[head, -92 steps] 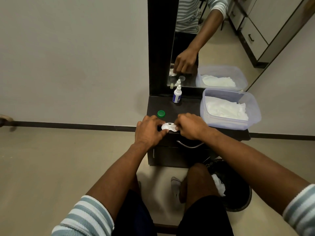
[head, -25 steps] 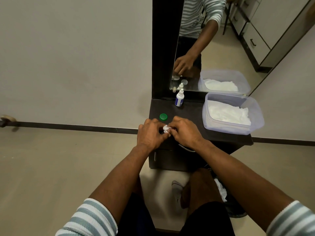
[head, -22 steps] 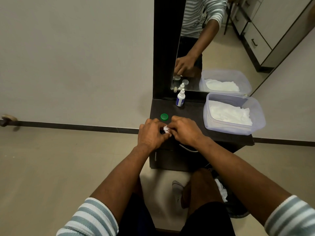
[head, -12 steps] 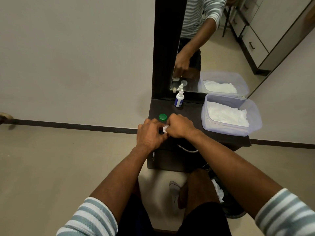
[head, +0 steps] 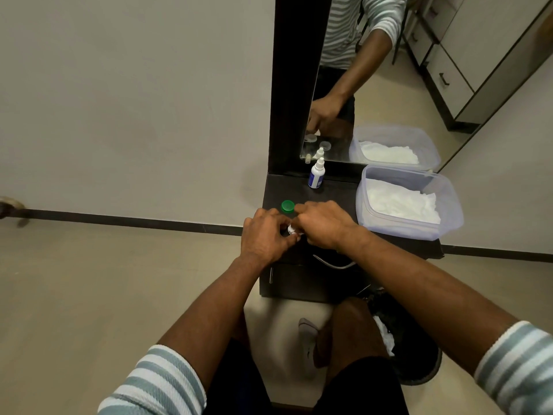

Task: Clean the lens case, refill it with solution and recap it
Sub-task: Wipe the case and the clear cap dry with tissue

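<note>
Gripping the lens case (head: 291, 229) between them at the cabinet's (head: 329, 187) front edge, the left hand (head: 263, 235) curls round it to steady it while the right hand (head: 324, 224) pinches white tissue against it, evidently wiping. Green cap (head: 287, 206) sits aside; solution bottle (head: 316, 174) stands behind, untouched.

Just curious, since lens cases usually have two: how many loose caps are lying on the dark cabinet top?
1: a green cap beside the left hand. Another may be hidden under the hands.
</note>
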